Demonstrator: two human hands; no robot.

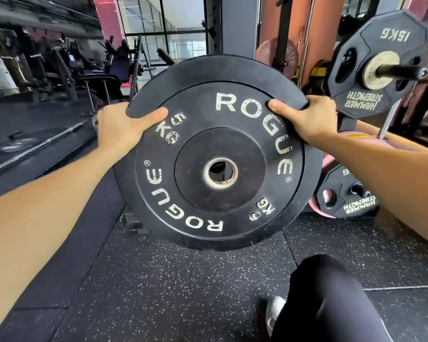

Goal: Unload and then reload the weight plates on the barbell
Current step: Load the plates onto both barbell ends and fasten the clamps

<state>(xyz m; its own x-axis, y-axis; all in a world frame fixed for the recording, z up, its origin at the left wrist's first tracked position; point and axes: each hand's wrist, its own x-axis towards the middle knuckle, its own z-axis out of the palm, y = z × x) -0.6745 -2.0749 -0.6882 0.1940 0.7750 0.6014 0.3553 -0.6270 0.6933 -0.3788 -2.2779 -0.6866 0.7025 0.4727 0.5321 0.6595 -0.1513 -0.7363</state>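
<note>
A black 5 kg bumper plate (218,193) with white ROGUE lettering hangs upright in front of me, above the floor. My left hand (120,127) grips its upper left rim, thumb on the face. My right hand (307,117) grips the upper right rim the same way. Through the plate's steel centre hole (220,173) I see a dark bar end close behind it. Whether the plate is on that bar I cannot tell. The barbell shaft (37,146) runs off to the left behind my left arm.
A storage rack at the right holds a black 15 kg plate (378,62) on a peg. Another black plate (346,193) and a pink plate (331,159) sit low beside it. My knee (326,299) is at the bottom right over the speckled rubber floor (158,280).
</note>
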